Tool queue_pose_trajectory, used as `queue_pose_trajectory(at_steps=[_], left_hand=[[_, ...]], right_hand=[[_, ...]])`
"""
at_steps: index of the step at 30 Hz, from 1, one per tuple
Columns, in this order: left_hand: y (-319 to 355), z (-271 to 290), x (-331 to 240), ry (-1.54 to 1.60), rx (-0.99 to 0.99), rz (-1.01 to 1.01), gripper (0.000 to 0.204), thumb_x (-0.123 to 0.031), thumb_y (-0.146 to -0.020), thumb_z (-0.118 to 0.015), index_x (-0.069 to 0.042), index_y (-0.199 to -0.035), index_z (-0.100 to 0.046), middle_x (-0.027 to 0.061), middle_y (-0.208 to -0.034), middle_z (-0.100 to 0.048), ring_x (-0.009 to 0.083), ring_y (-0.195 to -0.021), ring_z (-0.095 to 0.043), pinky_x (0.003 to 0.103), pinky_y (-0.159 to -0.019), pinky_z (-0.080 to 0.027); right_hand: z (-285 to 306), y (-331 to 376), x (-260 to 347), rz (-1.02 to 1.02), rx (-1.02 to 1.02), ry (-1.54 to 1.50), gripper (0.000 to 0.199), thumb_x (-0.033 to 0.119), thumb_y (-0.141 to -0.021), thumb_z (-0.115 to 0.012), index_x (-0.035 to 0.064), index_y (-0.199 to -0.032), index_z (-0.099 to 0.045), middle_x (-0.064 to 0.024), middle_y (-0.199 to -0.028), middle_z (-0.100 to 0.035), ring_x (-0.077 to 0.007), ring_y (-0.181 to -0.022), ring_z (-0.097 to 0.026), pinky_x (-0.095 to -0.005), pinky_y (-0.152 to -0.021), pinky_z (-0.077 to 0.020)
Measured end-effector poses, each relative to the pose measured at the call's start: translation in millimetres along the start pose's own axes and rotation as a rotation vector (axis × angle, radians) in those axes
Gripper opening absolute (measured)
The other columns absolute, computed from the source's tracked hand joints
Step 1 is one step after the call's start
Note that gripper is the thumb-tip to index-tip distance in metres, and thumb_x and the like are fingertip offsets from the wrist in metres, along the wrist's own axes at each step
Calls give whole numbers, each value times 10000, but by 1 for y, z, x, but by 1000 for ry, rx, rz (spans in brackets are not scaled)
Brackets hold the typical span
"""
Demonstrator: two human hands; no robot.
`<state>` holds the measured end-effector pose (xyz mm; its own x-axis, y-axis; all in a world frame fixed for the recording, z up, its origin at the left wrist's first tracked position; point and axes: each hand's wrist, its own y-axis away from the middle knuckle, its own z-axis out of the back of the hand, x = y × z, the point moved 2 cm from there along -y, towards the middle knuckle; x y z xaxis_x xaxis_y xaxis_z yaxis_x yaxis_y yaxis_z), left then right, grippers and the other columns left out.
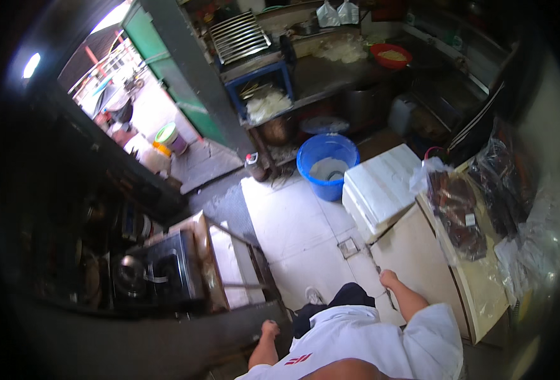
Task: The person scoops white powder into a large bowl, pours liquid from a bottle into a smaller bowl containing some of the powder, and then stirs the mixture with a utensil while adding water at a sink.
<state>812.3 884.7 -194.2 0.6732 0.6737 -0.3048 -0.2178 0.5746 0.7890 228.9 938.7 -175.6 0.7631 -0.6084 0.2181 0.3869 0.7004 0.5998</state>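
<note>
Right hand (389,278) grips a thin metal tool (381,278) beside the cream cabinet (419,253), judged light, stiff, best held mid-shaft; left hand (270,329) hangs loosely curled, empty.

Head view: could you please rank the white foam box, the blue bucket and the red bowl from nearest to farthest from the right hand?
From the right hand:
1. White foam box, just ahead on the floor.
2. Blue bucket, beyond the box, slightly left.
3. Red bowl, far back on the counter.
</note>
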Motion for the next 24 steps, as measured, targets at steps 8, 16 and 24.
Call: queue_pose_trajectory(at_steps=[8, 16, 24], left_hand=[[-196, 128, -454, -516, -174, -747, 246, -196, -767, -553, -29, -923, -643, 211, -890, -646, 379, -892, -609, 427, -779, -491], [-211, 77, -720, -683, -90, -1142, 342, -115, -726, -575, 24, -1038, -597, 228, -1017, -596, 372, -980, -553, 419, -881, -449], [-356, -30, -929, -691, -116, -1457, 595, -213, -765, -632, 100, -1225, -418, 290, -1208, -478, 428, -1138, -443, 453, -982, -367]], right_hand=[[-30, -103, 19, -225, -277, -660, 218, 52, -743, -556, 40, -940, -650, -123, -707, -648, -211, -580, -630, -331, -541, -507], [-65, -143, 49, -487, -49, -861, 115, 111, -802, -532, 44, -782, -624, -143, -637, -593, -255, -522, -611, -359, -410, -466], [33, -183, 179, -922, -355, -1470, 180, 59, -784, -517, 43, -956, -566, -55, -671, -577, -155, -521, -578, -259, -427, -453]])
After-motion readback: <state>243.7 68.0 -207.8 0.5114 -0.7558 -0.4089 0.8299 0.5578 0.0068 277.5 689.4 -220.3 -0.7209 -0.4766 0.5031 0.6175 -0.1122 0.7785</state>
